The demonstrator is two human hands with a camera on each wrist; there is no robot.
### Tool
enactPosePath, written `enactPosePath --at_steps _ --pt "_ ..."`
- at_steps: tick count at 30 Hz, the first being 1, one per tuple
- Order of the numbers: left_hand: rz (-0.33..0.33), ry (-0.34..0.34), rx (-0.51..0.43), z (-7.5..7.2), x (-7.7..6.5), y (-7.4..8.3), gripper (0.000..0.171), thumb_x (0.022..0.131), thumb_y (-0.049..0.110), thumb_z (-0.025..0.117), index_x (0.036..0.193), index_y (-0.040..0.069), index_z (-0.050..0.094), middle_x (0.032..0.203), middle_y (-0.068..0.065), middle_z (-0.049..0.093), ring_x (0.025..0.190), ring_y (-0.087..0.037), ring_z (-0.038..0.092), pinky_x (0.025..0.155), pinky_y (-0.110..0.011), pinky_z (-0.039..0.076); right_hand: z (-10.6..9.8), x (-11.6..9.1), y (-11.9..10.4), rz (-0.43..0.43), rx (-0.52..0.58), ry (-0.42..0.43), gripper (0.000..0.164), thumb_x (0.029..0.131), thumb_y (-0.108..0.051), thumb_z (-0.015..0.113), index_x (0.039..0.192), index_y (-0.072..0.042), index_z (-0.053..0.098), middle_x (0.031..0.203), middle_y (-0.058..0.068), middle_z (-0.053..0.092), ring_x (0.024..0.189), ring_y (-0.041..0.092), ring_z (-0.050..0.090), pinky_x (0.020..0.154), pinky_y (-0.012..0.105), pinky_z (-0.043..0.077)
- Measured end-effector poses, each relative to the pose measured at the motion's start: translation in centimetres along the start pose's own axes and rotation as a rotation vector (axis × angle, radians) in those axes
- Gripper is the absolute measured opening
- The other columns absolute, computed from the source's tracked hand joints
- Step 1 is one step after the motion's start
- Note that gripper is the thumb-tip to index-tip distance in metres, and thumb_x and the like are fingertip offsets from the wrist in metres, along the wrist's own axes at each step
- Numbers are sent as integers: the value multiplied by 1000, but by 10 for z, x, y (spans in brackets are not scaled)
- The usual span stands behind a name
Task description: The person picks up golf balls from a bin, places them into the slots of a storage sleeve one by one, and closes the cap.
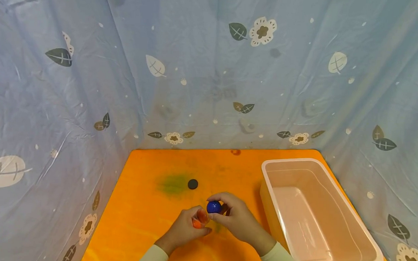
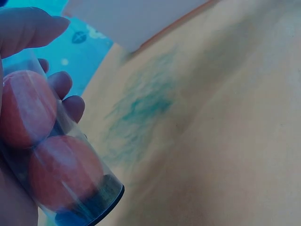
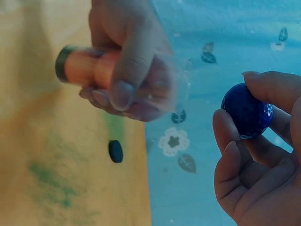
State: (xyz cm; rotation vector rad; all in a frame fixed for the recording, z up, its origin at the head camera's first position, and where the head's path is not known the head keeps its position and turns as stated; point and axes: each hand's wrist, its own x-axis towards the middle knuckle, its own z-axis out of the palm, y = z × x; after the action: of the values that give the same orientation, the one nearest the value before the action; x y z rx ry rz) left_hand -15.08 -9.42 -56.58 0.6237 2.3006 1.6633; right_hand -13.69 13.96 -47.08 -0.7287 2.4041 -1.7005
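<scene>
My left hand [image 1: 187, 227] grips a clear plastic tube [image 2: 70, 123] with a dark cap at its bottom end. Two orange balls [image 2: 66, 172] sit one above the other inside it, at the capped end. The tube's other end is uncovered and faces my right hand [image 1: 238, 217]. Between thumb and fingertips, that hand pinches a shiny blue golf ball [image 3: 247, 110], held just beside the tube's mouth in the head view. A round black cap [image 1: 192, 184] lies on the orange table beyond both hands.
A pale pink plastic bin [image 1: 279, 211] stands on the right side of the orange tabletop [image 1: 139, 205]. Blue patterned curtain [image 1: 204, 68] encloses the table at the back and both sides. A green stain [image 1: 173, 184] marks the surface left of the black cap.
</scene>
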Motion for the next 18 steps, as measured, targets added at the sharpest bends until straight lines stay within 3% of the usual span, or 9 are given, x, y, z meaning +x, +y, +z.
enactPosePath --at_steps 10,18 --pt "64 -42 -43 1 4 -3 33 96 16 87 126 16 73 113 4 77 100 -18 74 90 -32 60 15 1 9 33 29 -49 26 101 -13 82 126 -11 72 119 -2 70 86 18 66 76 30 59" --pt "82 -26 -40 3 4 -2 32 95 16 87 124 12 73 113 3 78 100 -17 74 91 -32 60 18 1 15 -5 18 -43 29 99 -10 84 125 -15 73 120 -2 70 90 19 64 77 30 57"
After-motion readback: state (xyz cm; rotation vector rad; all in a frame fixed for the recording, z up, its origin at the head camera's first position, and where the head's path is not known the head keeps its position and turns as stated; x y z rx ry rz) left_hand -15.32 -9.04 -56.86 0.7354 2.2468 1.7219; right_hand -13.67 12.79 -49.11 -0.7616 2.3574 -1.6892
